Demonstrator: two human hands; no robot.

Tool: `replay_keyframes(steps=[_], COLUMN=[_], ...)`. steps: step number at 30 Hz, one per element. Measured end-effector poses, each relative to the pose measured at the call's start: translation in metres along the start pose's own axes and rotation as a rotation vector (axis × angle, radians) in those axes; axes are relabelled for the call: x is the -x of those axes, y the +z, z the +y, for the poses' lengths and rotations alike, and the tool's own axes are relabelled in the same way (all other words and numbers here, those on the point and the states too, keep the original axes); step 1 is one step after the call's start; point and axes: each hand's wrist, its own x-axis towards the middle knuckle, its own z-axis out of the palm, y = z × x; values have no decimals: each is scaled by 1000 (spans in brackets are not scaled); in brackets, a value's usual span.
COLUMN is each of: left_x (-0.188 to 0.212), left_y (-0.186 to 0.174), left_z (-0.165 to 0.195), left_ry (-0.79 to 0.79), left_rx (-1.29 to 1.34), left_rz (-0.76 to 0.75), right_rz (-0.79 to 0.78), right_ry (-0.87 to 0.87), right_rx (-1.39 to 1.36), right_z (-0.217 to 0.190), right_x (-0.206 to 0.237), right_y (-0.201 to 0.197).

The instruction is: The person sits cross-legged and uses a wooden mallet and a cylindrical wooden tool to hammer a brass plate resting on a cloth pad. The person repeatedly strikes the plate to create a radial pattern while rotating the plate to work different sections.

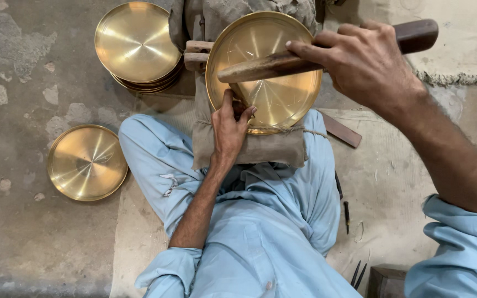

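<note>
A shiny brass plate (282, 99) rests on a cloth-wrapped pad (260, 149) between my legs. My left hand (232, 128) grips the plate's near rim, with the thumb over the edge. My right hand (365, 63) is closed around a long, dark wooden-handled tool (260, 67). The tool lies across the plate, and its tip reaches the plate's left side.
A stack of brass plates (137, 43) sits at the upper left. A single brass plate (86, 162) lies on the concrete floor (17, 99) at left. A wooden block (197, 54) pokes out beside the pad. Small metal tools (348, 216) lie on the mat at right.
</note>
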Motion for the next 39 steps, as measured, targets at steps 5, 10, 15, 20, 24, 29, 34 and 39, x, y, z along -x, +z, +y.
replay_keyframes(steps=[5, 10, 15, 20, 24, 29, 34, 39], left_x=[1, 1, 2, 2, 2, 2, 4, 5], left_y=[-1, 2, 2, 2, 0, 3, 5, 6], left_z=[-1, -5, -5, 1, 4, 3, -1, -4], left_ry=[-7, 37, 53, 3, -1, 37, -9, 2], left_rx=[24, -9, 22, 9, -11, -3, -6, -18], left_rz=[-19, 1, -7, -7, -16, 6, -7, -27], right_rz=[-17, 32, -124, 47, -88, -15, -30, -79], right_ry=[133, 8, 167, 52, 80, 61, 9, 140], right_rx=[-266, -2, -336, -139, -309, -198, -183, -299], right_z=[2, 1, 2, 4, 6, -1, 3, 3], right_x=[-1, -1, -4, -4, -4, -8, -8, -6], right_y=[0, 1, 2, 3, 4, 9, 7, 0])
